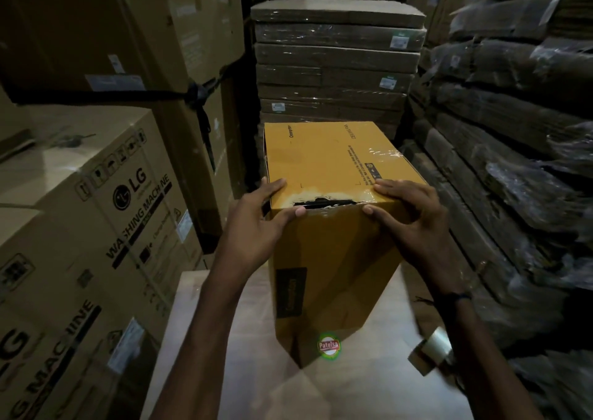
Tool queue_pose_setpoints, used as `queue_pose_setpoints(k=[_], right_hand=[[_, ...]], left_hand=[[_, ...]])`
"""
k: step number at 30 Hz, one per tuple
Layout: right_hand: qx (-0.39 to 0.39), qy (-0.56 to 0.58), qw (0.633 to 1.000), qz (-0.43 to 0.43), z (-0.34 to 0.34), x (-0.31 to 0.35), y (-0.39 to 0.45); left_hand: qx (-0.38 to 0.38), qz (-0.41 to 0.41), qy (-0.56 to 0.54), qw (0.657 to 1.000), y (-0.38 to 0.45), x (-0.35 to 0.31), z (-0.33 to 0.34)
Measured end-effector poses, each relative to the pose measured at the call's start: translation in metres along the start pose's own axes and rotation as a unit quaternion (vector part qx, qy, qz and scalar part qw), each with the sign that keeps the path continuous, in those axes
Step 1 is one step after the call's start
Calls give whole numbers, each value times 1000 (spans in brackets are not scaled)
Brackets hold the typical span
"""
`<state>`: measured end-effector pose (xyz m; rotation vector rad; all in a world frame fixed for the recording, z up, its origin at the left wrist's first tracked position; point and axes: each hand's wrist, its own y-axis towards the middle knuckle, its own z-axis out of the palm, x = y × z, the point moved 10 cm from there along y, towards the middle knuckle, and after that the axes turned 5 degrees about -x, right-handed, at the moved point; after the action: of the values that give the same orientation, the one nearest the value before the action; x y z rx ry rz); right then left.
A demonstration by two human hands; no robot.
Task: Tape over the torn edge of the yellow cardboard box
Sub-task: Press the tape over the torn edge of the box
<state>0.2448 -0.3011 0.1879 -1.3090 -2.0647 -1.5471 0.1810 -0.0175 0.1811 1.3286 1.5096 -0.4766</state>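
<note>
Yellow box (330, 246) stands tall at centre frame on a pale table (224, 339), its bottom corner near a round green and red sticker (329, 346). Near top edge is torn: a ragged dark slit (321, 202) with whitish peeled paper around it, running between the two hands. Top face is smooth yellow card with small print; a crinkled patch of clear tape (386, 155) shines at its right side. Front face is darker, with a black label (291, 291) on its left part.

Left hand (256, 224) clasps the upper left corner, fingers wrapped onto the top, thumb pressed on the front just under the slit's left end. Right hand (410, 214) grips the upper right corner the same way, fingers flat on top, thumb on the front face near the slit's right end. Both hands are closed on the box and nothing else. A dark band (455, 296) circles the right wrist.

A roll of clear tape (431, 350) sits at lower right beside the right forearm, blurred; cannot tell what it rests on.

Room is tight. Bare table shows only in front of and left of the box. Big brown cartons (80, 227) marked as washing machines crowd the left, one strapped with black band (199, 98). Flat plastic-wrapped cartons (337, 57) are stacked just behind the box. Rough dark bundles (513, 130) in wrinkled film wall off the right.
</note>
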Motion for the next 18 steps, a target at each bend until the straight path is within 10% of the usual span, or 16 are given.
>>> queue_pose_setpoints(k=[18], right_hand=[[70,-67,994,-41,4,3,-10]], left_hand=[[53,45,102,992,-14,-1,3]])
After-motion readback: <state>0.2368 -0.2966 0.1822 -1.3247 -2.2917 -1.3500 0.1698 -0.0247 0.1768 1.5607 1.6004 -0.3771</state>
